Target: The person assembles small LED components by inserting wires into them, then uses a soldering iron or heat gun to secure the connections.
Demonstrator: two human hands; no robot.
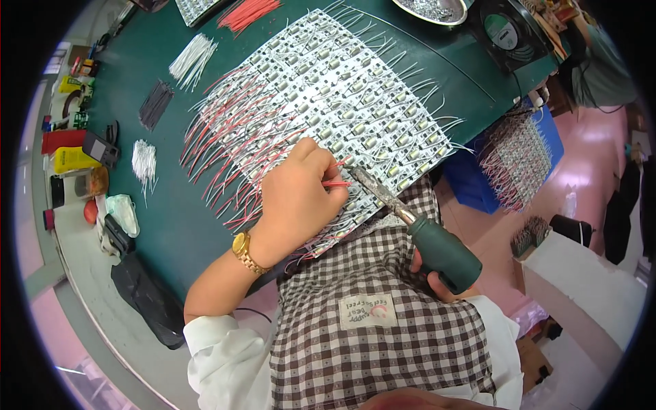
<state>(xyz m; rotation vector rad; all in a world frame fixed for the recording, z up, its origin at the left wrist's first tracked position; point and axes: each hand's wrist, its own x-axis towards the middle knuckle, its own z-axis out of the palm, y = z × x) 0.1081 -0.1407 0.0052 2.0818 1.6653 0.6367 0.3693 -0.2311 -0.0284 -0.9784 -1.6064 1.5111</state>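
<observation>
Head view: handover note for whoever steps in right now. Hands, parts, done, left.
Left hand: pinches a red wire against the near edge of the panel of small circuit boards.
Right hand: grips the green-handled soldering iron, tip at that wire's end.
Parts: the panel lies on the green table; loose white wire bundle, black bundle and red bundle lie at the far left.
Done: many boards already carry red and white leads.
Left: the joint under the tip; how many boards remain cannot be told.
</observation>
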